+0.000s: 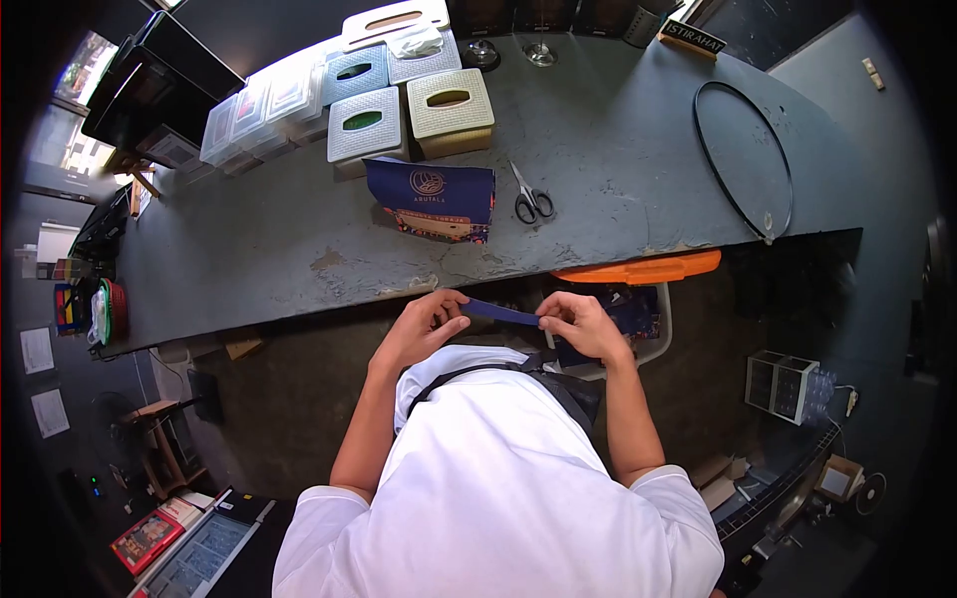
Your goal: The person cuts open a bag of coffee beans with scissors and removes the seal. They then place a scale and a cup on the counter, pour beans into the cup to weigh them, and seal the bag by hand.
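Between my two hands a narrow dark-blue strip (501,314) is stretched, just off the table's front edge. My left hand (429,324) pinches its left end between thumb and fingers. At the other end, my right hand (580,324) grips it the same way. On the table in front of me lies a dark-blue printed pouch (431,199) with an orange-patterned lower part. To its right rest black-handled scissors (531,197), blades pointing away from me.
Several tissue boxes (451,112) and clear plastic containers (274,105) stand at the back left of the grey table (598,140). A black hoop (743,159) lies at the right. Below the edge sits a bin (660,329) with an orange lid (638,269).
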### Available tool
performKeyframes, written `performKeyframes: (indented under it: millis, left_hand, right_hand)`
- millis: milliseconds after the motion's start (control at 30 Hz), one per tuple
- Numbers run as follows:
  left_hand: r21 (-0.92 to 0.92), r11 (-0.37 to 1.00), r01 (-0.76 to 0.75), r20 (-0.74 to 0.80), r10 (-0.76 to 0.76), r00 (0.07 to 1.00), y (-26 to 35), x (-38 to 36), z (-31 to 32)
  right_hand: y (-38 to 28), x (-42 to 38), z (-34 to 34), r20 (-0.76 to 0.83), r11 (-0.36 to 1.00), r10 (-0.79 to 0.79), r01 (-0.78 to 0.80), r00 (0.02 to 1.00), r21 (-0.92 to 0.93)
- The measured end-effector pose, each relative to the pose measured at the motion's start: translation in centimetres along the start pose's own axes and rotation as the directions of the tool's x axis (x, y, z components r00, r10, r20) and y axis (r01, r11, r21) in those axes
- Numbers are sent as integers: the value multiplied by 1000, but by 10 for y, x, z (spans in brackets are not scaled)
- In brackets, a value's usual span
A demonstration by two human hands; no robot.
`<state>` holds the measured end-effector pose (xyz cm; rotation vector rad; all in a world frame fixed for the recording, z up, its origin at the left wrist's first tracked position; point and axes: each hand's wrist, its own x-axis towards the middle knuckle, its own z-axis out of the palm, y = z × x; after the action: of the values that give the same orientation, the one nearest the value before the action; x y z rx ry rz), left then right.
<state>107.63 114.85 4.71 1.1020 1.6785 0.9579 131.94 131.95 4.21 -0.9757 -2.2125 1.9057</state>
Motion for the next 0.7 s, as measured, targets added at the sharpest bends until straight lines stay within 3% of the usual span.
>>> performKeyframes:
  millis: [167,267,300,400,433,533,567,633,667,700]
  left_hand:
    - [-15,999,-39,-262,33,964,2,1,16]
    - [105,988,-114,-512,152,846,9,-1,23]
    - [193,974,-122,-520,207,829,17,-4,23]
    - [253,945,-209,-370,294,881,3,-3,28]
    - [166,955,-245,-265,283,922,-2,-1,27]
    - [67,998,-15,-42,17,999,2,-1,26]
    - [32,997,-72,-45,73,996,5,0,27]
    - [95,996,0,30,-2,1000,18,3,23]
    - [131,991,32,66,-41,997,21,4,22]
    - [154,987,-41,61,32,998,16,5,26]
  right_hand:
    - [-26,19,1,58,993,-115,113,992,43]
    - [-34,31,-7,54,988,-157,156,986,20]
    - [-33,35,-9,82,982,-190,189,978,12]
    - [-46,35,-8,168,973,-227,229,959,8]
    - [-48,31,-7,170,972,-234,227,957,61]
    - [-33,21,-12,145,979,-199,202,969,-2]
    - [-21,17,-14,126,991,-133,131,983,25]
    - [2,6,-20,106,996,-2,-8,994,93]
    - [9,1,-22,110,997,4,-12,994,73]
    - [13,-4,-25,111,999,8,-13,994,51]
